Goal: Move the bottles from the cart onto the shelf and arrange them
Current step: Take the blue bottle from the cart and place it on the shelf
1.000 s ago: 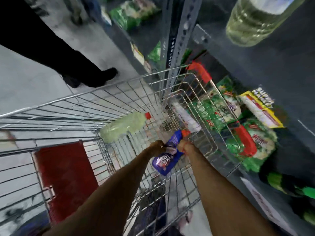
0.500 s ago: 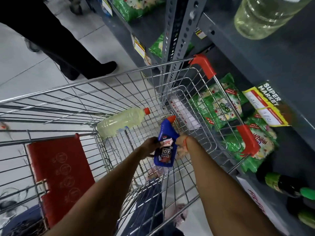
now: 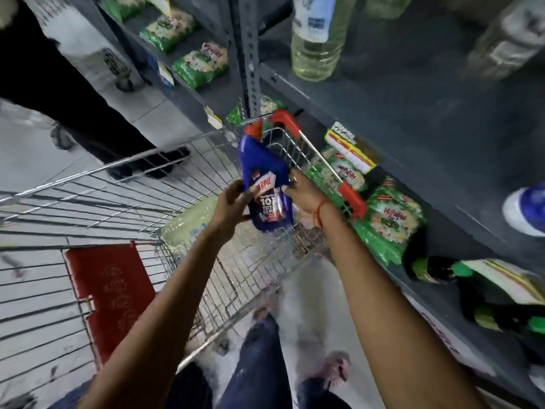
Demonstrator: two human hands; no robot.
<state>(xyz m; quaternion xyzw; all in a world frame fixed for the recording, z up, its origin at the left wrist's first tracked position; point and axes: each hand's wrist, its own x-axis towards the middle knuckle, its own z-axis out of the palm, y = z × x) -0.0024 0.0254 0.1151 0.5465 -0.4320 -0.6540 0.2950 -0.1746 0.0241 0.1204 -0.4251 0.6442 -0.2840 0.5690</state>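
Observation:
A blue cleaner bottle [image 3: 265, 172] with a red cap is held upright above the wire cart [image 3: 118, 184], near its far right corner. My left hand [image 3: 233, 203] grips its left side and my right hand [image 3: 303, 193] grips its right side. A pale yellow oil bottle [image 3: 185, 225] lies on its side in the cart basket, partly hidden by my left arm. The grey shelf [image 3: 398, 93] to the right carries a clear oil bottle [image 3: 315, 39] and a blurred one [image 3: 507, 42].
Green detergent packs [image 3: 389, 219] and dark green bottles [image 3: 436, 270] fill the lower shelf beside the cart. A blue-and-white bottle [image 3: 528, 208] sits at the shelf's right edge. Another person's dark legs [image 3: 88, 113] stand past the cart. A red child-seat flap [image 3: 109, 293] sits near me.
Both hands have lifted the blue bottle out of the cart basket, up and toward the shelf. The view has tilted up, showing more of the shelf.

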